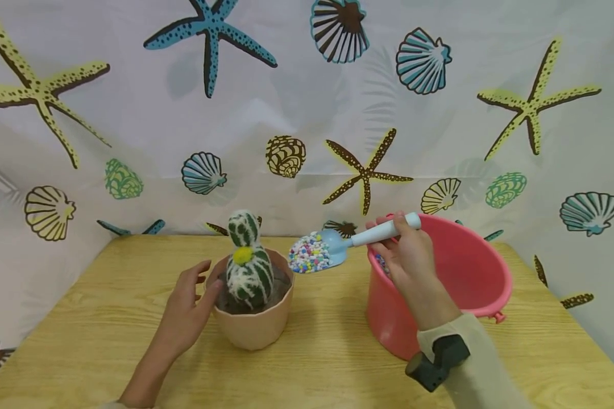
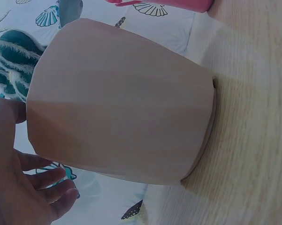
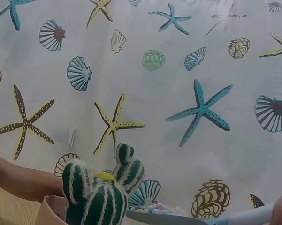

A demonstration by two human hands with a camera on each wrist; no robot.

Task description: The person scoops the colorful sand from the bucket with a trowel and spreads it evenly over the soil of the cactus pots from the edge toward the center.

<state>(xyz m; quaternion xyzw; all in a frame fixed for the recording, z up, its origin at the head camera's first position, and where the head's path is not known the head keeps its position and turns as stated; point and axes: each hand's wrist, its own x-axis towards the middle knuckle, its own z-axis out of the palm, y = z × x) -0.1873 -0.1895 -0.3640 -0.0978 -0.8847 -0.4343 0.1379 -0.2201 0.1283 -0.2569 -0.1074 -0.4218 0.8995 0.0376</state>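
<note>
My right hand (image 1: 411,253) grips the white handle of a light-blue toy trowel (image 1: 340,243). Its blade carries a heap of small multicoloured pebbles (image 1: 308,254), level with the rim of a peach flower pot (image 1: 253,326) and close to its right side. In the pot stands a fuzzy green cactus (image 1: 248,278) with a yellow flower, set in grey filling. My left hand (image 1: 186,309) is at the pot's left side. The left wrist view shows its thumb (image 2: 16,111) at the rim and its loosely extended fingers (image 2: 49,178) beside the wall.
A pink bucket (image 1: 389,318) stands on the wooden table (image 1: 327,369) at the right, under my right forearm, with more coloured pebbles inside. Behind the table hangs a white cloth (image 1: 297,102) printed with starfish and shells.
</note>
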